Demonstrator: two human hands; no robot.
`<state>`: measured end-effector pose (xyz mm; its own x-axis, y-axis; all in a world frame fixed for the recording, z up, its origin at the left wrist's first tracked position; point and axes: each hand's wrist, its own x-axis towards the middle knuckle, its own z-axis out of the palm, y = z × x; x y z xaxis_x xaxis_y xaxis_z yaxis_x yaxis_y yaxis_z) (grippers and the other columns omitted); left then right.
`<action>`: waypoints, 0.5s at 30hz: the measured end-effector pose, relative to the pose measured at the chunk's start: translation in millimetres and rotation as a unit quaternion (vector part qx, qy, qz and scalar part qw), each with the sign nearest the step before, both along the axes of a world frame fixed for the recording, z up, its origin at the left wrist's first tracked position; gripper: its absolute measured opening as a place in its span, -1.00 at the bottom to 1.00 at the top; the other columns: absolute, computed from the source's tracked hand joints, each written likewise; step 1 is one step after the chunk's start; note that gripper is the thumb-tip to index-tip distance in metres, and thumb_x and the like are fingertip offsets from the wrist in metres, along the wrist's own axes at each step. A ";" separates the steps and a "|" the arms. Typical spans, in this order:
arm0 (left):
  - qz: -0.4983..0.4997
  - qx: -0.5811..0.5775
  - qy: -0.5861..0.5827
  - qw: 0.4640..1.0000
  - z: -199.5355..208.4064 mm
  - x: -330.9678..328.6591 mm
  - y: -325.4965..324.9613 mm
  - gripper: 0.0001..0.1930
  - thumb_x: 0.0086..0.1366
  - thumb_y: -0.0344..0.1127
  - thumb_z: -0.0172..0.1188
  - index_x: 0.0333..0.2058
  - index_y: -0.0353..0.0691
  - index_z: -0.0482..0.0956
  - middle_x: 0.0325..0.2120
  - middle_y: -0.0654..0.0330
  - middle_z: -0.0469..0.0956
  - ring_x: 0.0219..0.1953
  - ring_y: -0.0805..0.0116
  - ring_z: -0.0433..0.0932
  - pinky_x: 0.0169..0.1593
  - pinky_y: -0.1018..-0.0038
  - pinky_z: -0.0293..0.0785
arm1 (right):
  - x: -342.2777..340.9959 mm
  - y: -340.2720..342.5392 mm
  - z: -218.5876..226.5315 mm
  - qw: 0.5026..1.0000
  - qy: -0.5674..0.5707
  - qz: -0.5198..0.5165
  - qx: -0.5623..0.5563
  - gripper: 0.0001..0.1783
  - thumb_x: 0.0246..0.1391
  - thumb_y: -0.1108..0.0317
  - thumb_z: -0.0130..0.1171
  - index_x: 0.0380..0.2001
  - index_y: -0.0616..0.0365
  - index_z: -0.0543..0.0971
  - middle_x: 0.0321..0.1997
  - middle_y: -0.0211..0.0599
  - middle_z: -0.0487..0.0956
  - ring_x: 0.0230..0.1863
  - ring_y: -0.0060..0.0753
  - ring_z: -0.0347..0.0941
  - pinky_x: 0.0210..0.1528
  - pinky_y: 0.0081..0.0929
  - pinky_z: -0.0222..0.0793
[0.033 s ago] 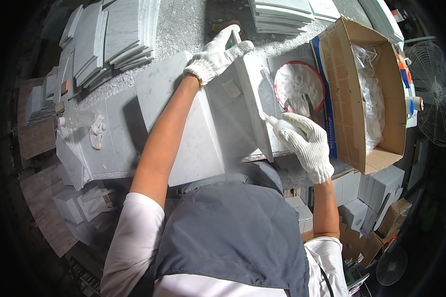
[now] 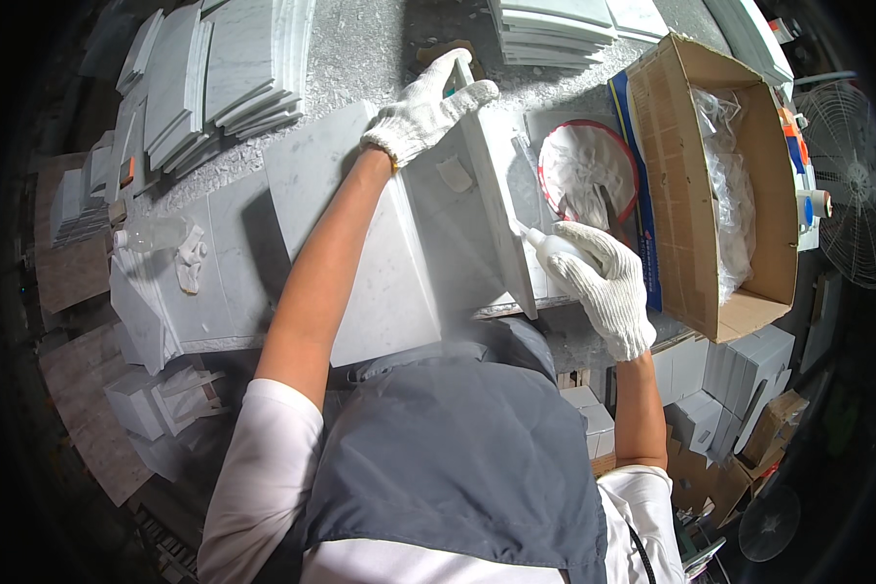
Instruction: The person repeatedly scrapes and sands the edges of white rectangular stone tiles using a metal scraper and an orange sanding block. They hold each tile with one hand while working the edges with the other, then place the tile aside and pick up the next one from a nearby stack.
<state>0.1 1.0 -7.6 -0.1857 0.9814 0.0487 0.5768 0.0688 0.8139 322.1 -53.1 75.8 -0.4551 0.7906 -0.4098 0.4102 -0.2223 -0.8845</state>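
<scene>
My right hand [image 2: 603, 277], in a white knitted glove, is wrapped round a small white squeeze bottle [image 2: 555, 247]. The bottle's narrow nozzle points left and meets the outer face of an upright marble slab [image 2: 501, 209], or comes very close to it. Also gloved, my left hand [image 2: 423, 112] grips the far end of the marble pieces, thumb and fingers on either side of the edge. Below its wrist, a wide marble slab [image 2: 360, 263] leans beside the upright one. A pale scrap [image 2: 454, 174] lies between the two slabs. My left fingertips partly hide the far end.
Right of the slabs sits a red-rimmed white bowl [image 2: 586, 146] with a tool in it. Beyond stands an open cardboard box [image 2: 672, 146] holding clear plastic. Marble slab stacks [image 2: 253, 58] lie at the back. A clear bottle [image 2: 156, 235] and a crumpled white glove [image 2: 191, 260] lie left.
</scene>
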 end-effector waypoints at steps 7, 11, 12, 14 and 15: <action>-0.005 0.010 -0.001 1.000 0.0 0.1 0.2 -0.15 0.30 0.32 0.21 0.32 -0.21 0.29 0.01 0.16 0.46 0.19 0.21 0.42 0.37 0.28 0.22 | -0.7 1.8 -1.3 0.999 -0.018 0.011 0.025 -0.50 0.07 0.28 0.38 0.06 0.29 0.62 0.01 -0.17 0.68 0.02 -0.43 0.58 0.13 -0.48 0.43; -0.007 0.010 -0.006 1.000 1.6 0.9 0.3 -0.16 0.30 0.32 0.22 0.31 -0.21 0.31 -0.02 0.16 0.47 0.18 0.21 0.44 0.35 0.29 0.25 | -1.8 2.5 2.8 0.999 -0.020 0.015 0.035 -0.51 0.07 0.27 0.38 0.05 0.29 0.63 -0.01 -0.16 0.69 0.01 -0.41 0.59 0.11 -0.47 0.44; -0.009 0.015 -0.011 1.000 2.3 1.1 0.4 -0.15 0.30 0.32 0.22 0.31 -0.22 0.31 -0.02 0.16 0.48 0.17 0.21 0.44 0.35 0.29 0.25 | -2.1 2.6 3.7 0.999 -0.025 0.016 0.040 -0.51 0.07 0.27 0.38 0.05 0.28 0.63 -0.02 -0.16 0.69 0.00 -0.41 0.60 0.11 -0.47 0.44; -0.009 0.012 -0.017 1.000 4.3 1.4 0.2 -0.12 0.26 0.37 0.22 0.31 -0.20 0.30 0.04 0.11 0.48 0.20 0.17 0.43 0.34 0.27 0.27 | -2.6 2.7 5.2 0.998 -0.033 0.020 0.048 -0.51 0.06 0.26 0.38 0.05 0.28 0.63 -0.03 -0.16 0.69 -0.01 -0.40 0.60 0.11 -0.46 0.44; -0.007 0.004 -0.019 1.000 5.5 1.2 -0.2 -0.08 0.23 0.41 0.22 0.32 -0.19 0.29 0.10 0.08 0.47 0.22 0.13 0.42 0.34 0.26 0.28 | -2.8 2.8 5.6 0.998 -0.036 0.022 0.050 -0.51 0.06 0.26 0.38 0.05 0.28 0.63 -0.03 -0.16 0.69 -0.01 -0.40 0.60 0.10 -0.46 0.44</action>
<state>1.3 0.8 -2.1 -0.1741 0.9835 0.0492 0.5456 0.0547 0.8363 319.2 -50.3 81.4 -0.4622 0.8097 -0.3617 0.4803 -0.1143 -0.8696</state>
